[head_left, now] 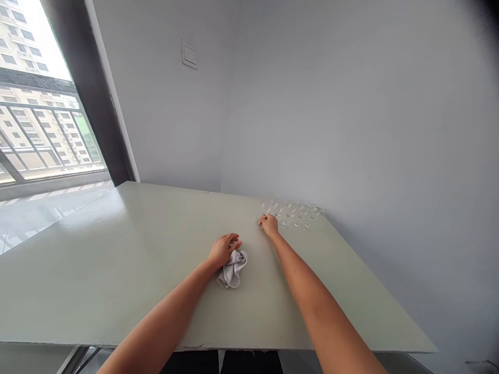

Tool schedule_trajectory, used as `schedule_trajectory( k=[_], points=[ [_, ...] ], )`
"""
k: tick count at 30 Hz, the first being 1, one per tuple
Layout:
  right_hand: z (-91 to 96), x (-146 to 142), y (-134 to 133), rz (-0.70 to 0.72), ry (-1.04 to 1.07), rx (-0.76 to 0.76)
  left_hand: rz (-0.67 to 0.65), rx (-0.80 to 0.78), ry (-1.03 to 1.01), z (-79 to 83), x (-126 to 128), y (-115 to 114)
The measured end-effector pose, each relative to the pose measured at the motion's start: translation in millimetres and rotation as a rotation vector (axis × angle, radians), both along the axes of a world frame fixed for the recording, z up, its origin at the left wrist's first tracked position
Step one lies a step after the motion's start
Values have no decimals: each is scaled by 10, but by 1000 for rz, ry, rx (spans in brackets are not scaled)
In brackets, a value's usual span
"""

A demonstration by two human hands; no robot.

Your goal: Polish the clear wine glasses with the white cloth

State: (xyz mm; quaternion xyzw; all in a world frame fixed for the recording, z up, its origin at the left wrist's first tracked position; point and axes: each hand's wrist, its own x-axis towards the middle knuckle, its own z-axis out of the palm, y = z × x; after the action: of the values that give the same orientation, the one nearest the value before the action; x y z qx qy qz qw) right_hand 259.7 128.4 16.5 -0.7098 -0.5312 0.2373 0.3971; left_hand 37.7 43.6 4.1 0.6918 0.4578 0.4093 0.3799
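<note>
The left arm and right arm are slanting forward. The left hand is loosely curving. The right hand, farther out, is pinching.

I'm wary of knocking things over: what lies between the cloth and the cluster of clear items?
In the head view, bare tabletop comes first from the cloth, then the right hand beside the clear items.

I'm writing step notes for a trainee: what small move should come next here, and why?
I'd probably bring one clear piece toward the cloth: the right hand is already at the left end of the clear group, and the left hand is at the cloth nearby. Whether the right hand has a firm grip is too small to tell.
</note>
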Motion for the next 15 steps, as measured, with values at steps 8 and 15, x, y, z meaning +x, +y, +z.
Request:
schedule_trajectory(
  k=[8, 15],
  points=[
    [64, -180, -676, 72, 22, 53, 107, -188, -274, -18, -24, 166],
    [93, -705, -1339, 457, 3, 40, -72, -235, -299, 165, -148, 40]
  ],
)
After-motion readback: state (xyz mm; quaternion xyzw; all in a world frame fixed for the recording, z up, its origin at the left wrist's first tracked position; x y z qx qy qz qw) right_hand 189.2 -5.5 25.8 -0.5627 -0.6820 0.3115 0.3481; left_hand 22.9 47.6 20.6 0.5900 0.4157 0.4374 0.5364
